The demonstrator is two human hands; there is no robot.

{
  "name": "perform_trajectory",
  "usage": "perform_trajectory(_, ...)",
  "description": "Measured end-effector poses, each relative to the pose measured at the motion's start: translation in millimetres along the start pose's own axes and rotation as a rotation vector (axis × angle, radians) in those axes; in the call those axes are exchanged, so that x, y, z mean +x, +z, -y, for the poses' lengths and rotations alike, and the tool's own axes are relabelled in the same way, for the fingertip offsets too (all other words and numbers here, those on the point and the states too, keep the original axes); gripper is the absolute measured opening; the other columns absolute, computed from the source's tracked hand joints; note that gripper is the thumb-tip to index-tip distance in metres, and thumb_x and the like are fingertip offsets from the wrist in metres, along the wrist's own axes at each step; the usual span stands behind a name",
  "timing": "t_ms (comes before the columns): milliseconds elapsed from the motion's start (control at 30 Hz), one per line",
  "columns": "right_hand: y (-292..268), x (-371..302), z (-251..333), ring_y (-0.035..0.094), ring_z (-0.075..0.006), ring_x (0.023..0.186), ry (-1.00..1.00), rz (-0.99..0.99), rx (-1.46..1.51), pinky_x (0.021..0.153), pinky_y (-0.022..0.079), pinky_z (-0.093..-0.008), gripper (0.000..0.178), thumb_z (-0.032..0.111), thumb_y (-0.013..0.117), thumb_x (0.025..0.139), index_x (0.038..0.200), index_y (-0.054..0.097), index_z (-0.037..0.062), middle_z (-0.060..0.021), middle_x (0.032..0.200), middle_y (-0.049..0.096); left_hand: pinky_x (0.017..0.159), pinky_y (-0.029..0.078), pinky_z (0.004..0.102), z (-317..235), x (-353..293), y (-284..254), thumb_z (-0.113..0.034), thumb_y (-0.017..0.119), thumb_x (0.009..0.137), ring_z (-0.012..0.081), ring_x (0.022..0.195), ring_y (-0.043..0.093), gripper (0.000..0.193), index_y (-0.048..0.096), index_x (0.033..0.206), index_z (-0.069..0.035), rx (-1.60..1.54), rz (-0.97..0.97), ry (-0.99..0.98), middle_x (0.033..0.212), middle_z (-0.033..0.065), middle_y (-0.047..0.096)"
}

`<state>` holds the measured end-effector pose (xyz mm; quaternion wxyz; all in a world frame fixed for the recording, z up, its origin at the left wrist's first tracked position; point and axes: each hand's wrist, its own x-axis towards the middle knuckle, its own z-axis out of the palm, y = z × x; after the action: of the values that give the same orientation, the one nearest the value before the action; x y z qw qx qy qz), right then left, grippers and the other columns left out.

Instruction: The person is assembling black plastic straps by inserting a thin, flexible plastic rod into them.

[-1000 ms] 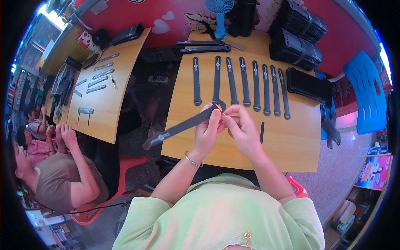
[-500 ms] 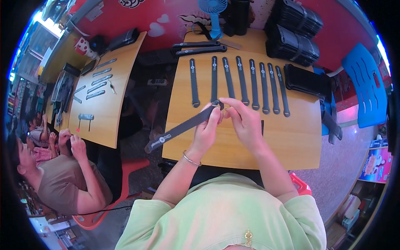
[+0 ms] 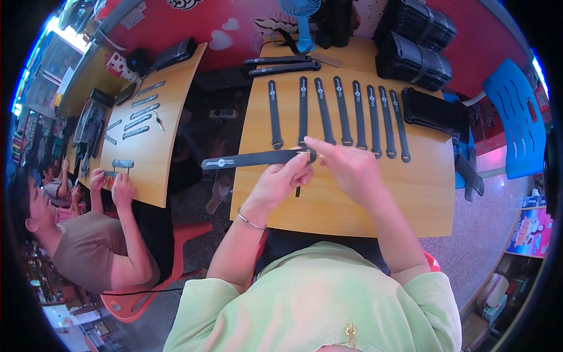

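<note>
My left hand (image 3: 277, 185), with a metal bangle at the wrist, pinches a dark grey strap (image 3: 252, 159) near its ring end, above the table. The strap's long part points left, a pale printed mark near its rounded tip. My right hand (image 3: 355, 170) is at the ring end, its index finger stretched along the top and its other fingers curled. Thumb and fingertips there are partly hidden, though they seem to grip the strap's end. Several similar straps (image 3: 360, 117) lie in a row beyond my hands, ring ends toward me. A short dark strip (image 3: 298, 192) shows below my left hand.
The wooden table (image 3: 404, 199) also bears more straps (image 3: 284, 68), a blue fan (image 3: 304, 26), bundled black goods (image 3: 413, 61) and a black stack (image 3: 434, 111). A blue chair (image 3: 516, 117) stands right. Another person (image 3: 97, 249) works at the left table (image 3: 146, 176).
The held strap has swung from slanting down-left to nearly level. My left hand has lowered slightly leftward, and my right hand has turned. The other person's hands moved down to their table.
</note>
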<state>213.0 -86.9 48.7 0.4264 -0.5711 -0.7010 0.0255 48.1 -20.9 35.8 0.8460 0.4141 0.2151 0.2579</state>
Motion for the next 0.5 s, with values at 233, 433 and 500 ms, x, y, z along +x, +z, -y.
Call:
perform_trajectory(233, 8, -11, 4, 0.065, -0.0176, 0.063, 0.194, -0.084, 0.170, 0.052, 0.048, -0.0282, 0.025, 0.004, 0.060, 0.082, 0.106, 0.063, 0.0124, -0.0072, 0.072, 0.065, 0.054, 0.031, 0.0193, 10, 8, 10, -0.021, 0.054, 0.093, 0.0040, 0.061, 0.039, 0.016, 0.052, 0.086, -0.006, 0.055, -0.163, 0.107, 0.066, -0.0056, 0.043)
perform_trajectory(433, 12, -16, 10, 0.066, -0.0206, 0.063, 0.313, -0.074, 0.216, 0.054, 0.049, -0.0296, 0.017, 0.008, 0.060, 0.084, 0.102, 0.064, 0.0077, -0.0105, 0.072, 0.065, 0.053, 0.034, 0.0175, 20, 9, 11, -0.010, 0.065, 0.085, 0.0009, 0.063, 0.043, 0.012, 0.058, 0.083, -0.001, 0.589, -0.292, 0.318, 0.069, -0.0028, 0.055)
perform_trajectory(500, 10, -16, 14, 0.066, -0.0200, 0.063, 0.359, -0.062, 0.254, 0.054, 0.049, -0.0292, 0.017, 0.008, 0.060, 0.085, 0.101, 0.064, 0.0070, -0.0104, 0.071, 0.065, 0.056, 0.037, 0.0176, 20, 8, 11, -0.009, 0.063, 0.086, 0.0023, 0.067, 0.047, 0.010, 0.059, 0.084, -0.001, 0.633, -0.296, 0.318, 0.073, -0.0011, 0.057)
